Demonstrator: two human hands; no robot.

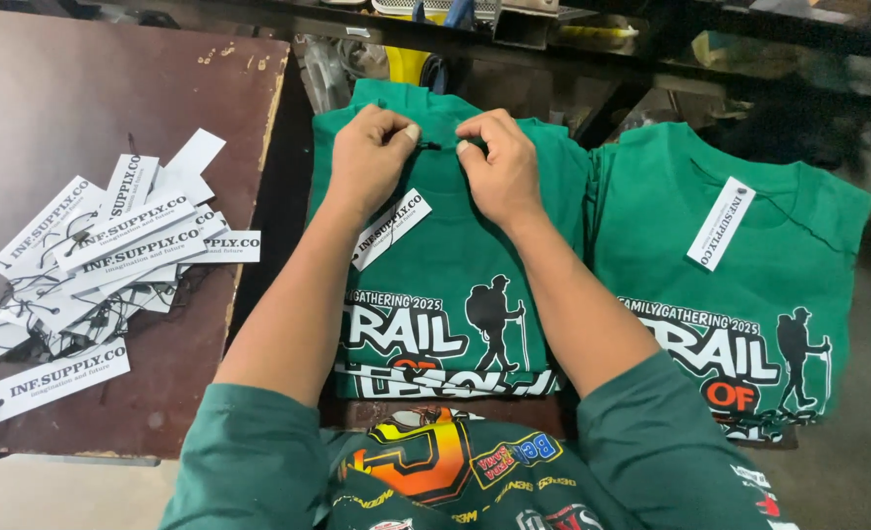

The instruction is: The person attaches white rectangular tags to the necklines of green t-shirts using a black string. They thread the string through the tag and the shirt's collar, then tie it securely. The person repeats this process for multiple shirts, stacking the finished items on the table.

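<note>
While both hands pinch the short black string [439, 146] at the collar of the folded green shirt [445, 285], left hand [371, 157] and right hand [494, 165] flank it equally, its white tag [391, 229] dangling below the left.

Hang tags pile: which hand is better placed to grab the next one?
Probably left. The left hand is on the side of the hang tags pile; the right hand would have to cross over the green T-shirt.

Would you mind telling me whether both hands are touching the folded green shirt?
Touching: the head view shows the left hand and right hand resting on the green shirt, fingertips pinched at its collar.
</note>
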